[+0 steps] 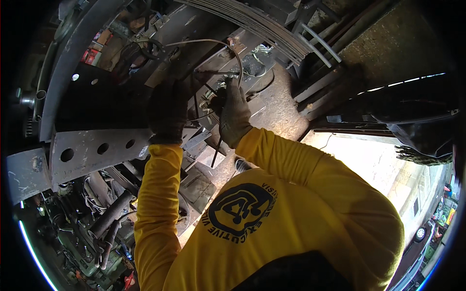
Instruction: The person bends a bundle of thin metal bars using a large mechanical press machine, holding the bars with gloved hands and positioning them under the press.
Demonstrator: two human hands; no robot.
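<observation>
My right hand [234, 115], in a grey work glove, is closed round the edge of a thin metal hoop [238, 57]. The hoop arcs up and over to the left above the bench, and its lower part passes between my hands. Thin dark straight rods [217, 154] cross around it; one sticks out below my right hand. To the left, my left hand [167, 110] wears a dark glove and lies in deep shadow beside the hoop, above a steel plate [85, 140] with round holes. Its fingers cannot be made out, nor whether they touch the hoop.
A bundle of long thin metal strips [257, 24] lies at the far side, with two grey bars [320, 46] near its right end. Machine parts and pipes [109, 213] crowd the lower left. Bright floor [359, 160] shows at right, with a parked car [412, 252] beyond.
</observation>
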